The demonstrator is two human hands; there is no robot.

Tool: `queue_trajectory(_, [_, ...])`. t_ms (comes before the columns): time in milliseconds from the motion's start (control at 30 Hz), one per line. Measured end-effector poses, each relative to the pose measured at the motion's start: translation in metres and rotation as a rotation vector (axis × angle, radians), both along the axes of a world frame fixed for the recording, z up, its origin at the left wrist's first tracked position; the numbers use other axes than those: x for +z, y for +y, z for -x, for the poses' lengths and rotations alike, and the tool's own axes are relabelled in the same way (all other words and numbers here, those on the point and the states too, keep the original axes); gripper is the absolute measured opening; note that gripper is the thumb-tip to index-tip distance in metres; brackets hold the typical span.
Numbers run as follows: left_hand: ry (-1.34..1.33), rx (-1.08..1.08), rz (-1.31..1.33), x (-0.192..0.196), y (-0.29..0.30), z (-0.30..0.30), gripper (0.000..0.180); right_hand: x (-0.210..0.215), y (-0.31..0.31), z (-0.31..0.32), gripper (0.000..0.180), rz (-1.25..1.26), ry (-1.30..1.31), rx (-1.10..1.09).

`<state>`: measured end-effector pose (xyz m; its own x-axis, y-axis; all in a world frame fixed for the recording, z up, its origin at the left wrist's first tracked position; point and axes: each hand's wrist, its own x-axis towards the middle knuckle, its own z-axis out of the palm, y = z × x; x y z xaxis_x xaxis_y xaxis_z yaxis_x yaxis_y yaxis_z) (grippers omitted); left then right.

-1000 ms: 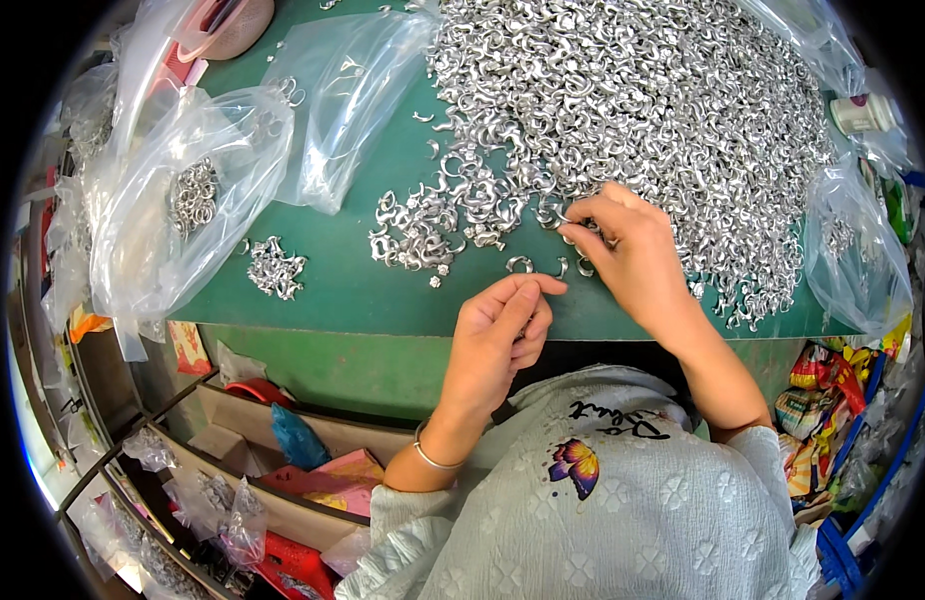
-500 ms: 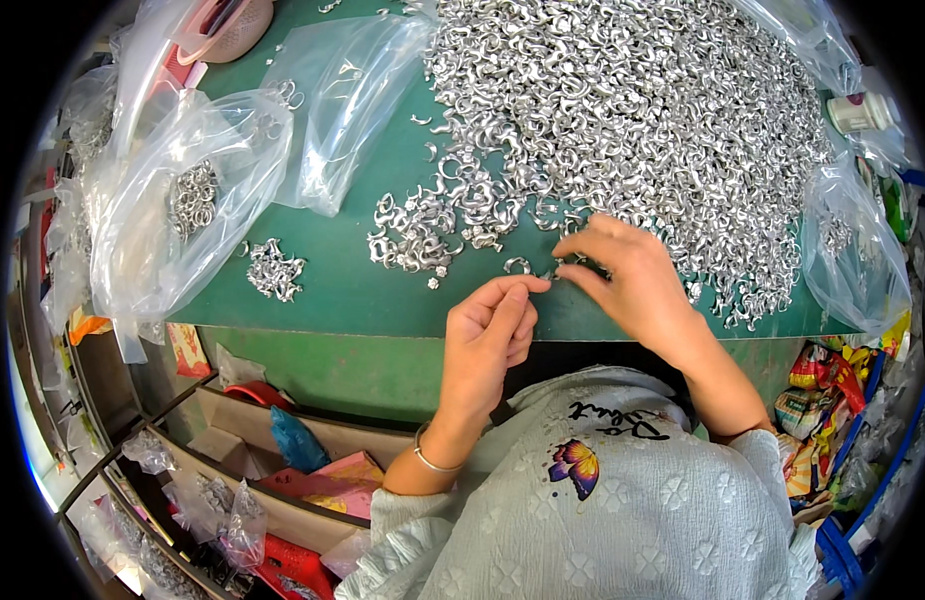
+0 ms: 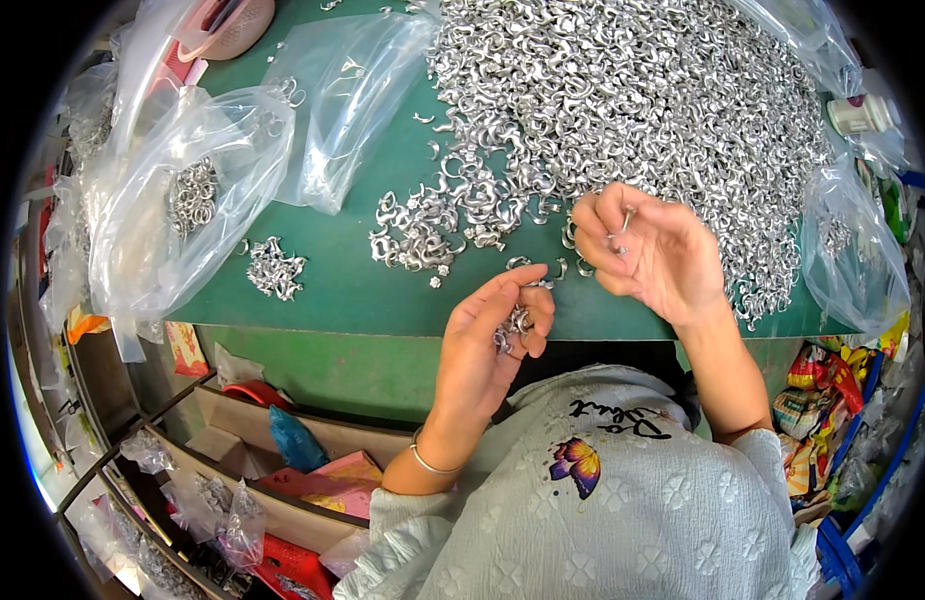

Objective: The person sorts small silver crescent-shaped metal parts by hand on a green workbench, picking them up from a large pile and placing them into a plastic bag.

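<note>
Just past the table's front edge, my left hand (image 3: 495, 335) is curled around several small curved silver metal pieces (image 3: 513, 328) that show in its palm. Another such piece lies at the tip of its forefinger. My right hand (image 3: 658, 250) is turned palm up over the near edge of the big heap (image 3: 643, 110) of the same shiny pieces. Between its bent fingers is a small curved silver metal piece (image 3: 628, 218); a second bit glints near the thumb. A few loose pieces (image 3: 583, 267) lie on the green tabletop (image 3: 383, 310) between the hands.
Left of the heap lie a smaller cluster (image 3: 418, 235) and a separate little pile (image 3: 275, 270). Clear plastic bags (image 3: 193, 200) with metal pieces spread on the left, another bag (image 3: 853, 250) on the right. A pink basket (image 3: 238, 30) and a white bottle (image 3: 863, 114) stand farther back.
My right hand has drawn back from the left and turned palm up, a metal piece showing in its fingers. My left hand has rolled, exposing the pieces in its palm.
</note>
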<state>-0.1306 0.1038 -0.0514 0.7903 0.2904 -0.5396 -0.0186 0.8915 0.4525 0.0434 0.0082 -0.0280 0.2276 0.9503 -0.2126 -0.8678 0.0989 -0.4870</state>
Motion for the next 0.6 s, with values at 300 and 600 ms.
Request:
queue_trajectory(300, [0.006,0.023,-0.069,0.002,-0.001,0.002,0.027,-0.013,0.016,0.020,0.012,0.502,-1.699,-0.047])
queue_trajectory(600, [-0.047,0.028,-0.063,0.000,0.001,0.004,0.025,-0.034,0.020,0.019,0.007,0.451,-1.779,-0.188])
